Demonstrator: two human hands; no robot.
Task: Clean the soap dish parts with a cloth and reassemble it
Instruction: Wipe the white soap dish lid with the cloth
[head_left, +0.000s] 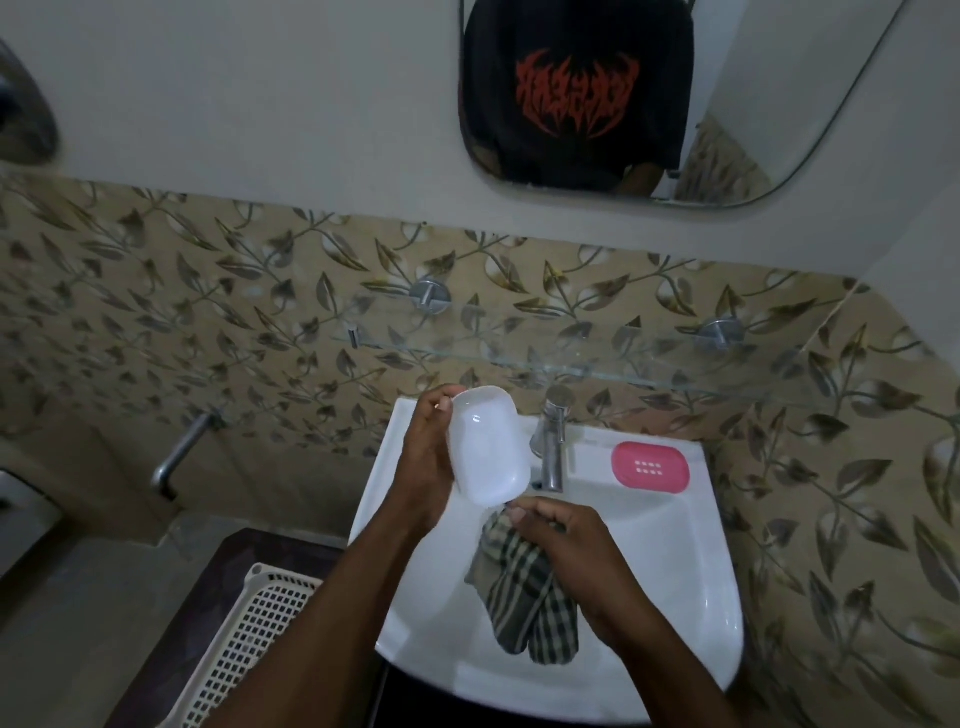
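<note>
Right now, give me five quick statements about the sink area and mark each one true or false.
1. The left hand holds the white tray over the sink. True.
2. The pink insert sits inside the white tray. False: it lies apart on the sink ledge, right of the tap.
3. The right hand grips the checked cloth. True.
4. The cloth lies on the glass shelf. False: it hangs over the basin from the right hand.
5. A lattice basket is left of the sink. True.
</note>
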